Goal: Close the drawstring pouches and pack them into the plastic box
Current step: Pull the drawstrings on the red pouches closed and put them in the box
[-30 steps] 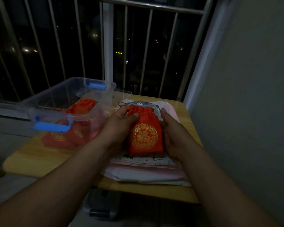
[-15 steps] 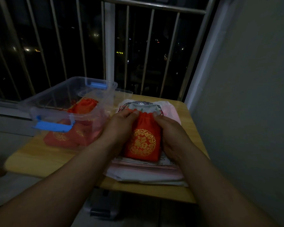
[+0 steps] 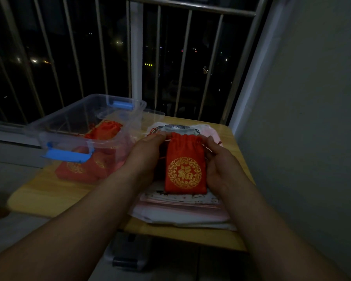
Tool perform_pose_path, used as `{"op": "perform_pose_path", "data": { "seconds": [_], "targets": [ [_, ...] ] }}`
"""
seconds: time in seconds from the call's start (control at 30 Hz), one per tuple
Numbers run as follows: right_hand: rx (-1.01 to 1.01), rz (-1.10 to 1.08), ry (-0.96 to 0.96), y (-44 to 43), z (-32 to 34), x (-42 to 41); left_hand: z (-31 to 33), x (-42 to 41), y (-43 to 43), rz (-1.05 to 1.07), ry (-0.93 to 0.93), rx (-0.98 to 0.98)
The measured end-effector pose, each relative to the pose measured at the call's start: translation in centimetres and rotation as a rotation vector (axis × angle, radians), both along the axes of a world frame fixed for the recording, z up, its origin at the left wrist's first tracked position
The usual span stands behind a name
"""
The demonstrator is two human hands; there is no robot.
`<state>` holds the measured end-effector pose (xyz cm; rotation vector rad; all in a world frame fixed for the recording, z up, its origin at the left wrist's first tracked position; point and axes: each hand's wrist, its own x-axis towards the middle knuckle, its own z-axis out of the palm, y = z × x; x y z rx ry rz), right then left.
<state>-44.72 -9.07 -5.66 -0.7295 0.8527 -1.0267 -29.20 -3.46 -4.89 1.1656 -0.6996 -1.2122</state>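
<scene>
It's pretty dim out here, so a lot is getting lost. The stack of pale pouches (image 3: 182,211) on the right side of the wooden table (image 3: 55,197) is mostly sitting under the hands, and I can't really make out the prints on them; the grey one (image 3: 175,128) at the far end is only peeking out above the red pouch (image 3: 184,167). The strings are thin red threads and hard to follow. Under the table there's some dark object that's cut off, no idea what it is.

The left hand (image 3: 144,159) is pinching the top left corner of the red pouch, and the right hand (image 3: 217,165) is gripping its right edge near the neck, fingers curled in. The pouch is being held upright just above the pale stack, gold emblem facing us, neck gathered.

The clear plastic box (image 3: 55,126) with blue latches is sitting to the left, with more red pouches (image 3: 105,130) showing through its walls, blurry.

Compared with half a second back, the pouch is looking straighter and more pulled in at the top, and the hands are sitting a bit wider apart at the neck.
</scene>
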Motion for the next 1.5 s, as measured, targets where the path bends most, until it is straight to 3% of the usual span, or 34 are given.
{"op": "perform_pose_path", "data": {
  "seconds": [0.27,0.6,0.7,0.77,0.8,0.9,0.93,0.97,1.07,1.13,1.23,1.33,1.4,1.43,1.5],
  "targets": [
    [0.067,-0.121,-0.047,-0.4,0.0,-0.5,-0.4,0.9,-1.0,0.119,0.204,-0.022],
    [0.108,-0.094,-0.008,0.1,0.5,-0.9,0.2,0.6,-0.6,0.144,0.502,-0.038],
    [0.099,-0.081,0.007,0.3,0.5,-0.6,0.2,0.6,-1.0,0.135,0.518,-0.050],
    [0.069,-0.079,0.039,0.5,0.4,-0.3,0.1,0.4,-1.2,0.160,0.369,-0.069],
    [0.047,-0.083,0.070,0.5,0.3,-0.2,-0.1,0.5,-1.3,0.174,0.161,-0.104],
    [-0.054,-0.077,0.217,0.3,0.2,-0.3,-0.7,0.4,-0.7,0.145,-0.780,-0.223],
    [-0.110,-0.075,0.293,0.2,0.2,-0.5,-0.8,0.1,-0.7,0.108,-0.960,-0.225],
    [-0.178,-0.073,0.380,0.1,0.4,-0.6,-0.8,-0.2,-0.5,0.061,-1.025,-0.239],
    [-0.393,-0.074,0.544,0.1,1.2,-0.9,-1.1,-0.9,-0.3,-0.087,-1.079,-0.265],
    [-0.474,-0.041,0.561,0.1,1.5,-0.8,-1.8,-0.9,-0.8,-0.128,-1.204,-0.313],
    [-0.541,0.016,0.560,0.5,1.9,-0.6,-2.0,-0.9,-1.0,-0.129,-1.251,-0.337],
    [-0.511,0.011,0.406,0.4,1.9,-0.6,-1.8,-1.3,-0.9,-0.130,-1.115,-0.325],
    [-0.370,-0.014,0.279,0.3,1.7,-0.7,-1.6,-1.2,-1.0,-0.082,-1.009,-0.291],
    [-0.318,-0.023,0.270,0.3,1.4,-0.7,-1.4,-1.1,-1.0,-0.058,-0.966,-0.277],
    [-0.346,0.024,0.436,0.2,0.7,-0.8,-1.0,-1.0,-0.9,-0.042,-0.868,-0.267]
  ]
}}
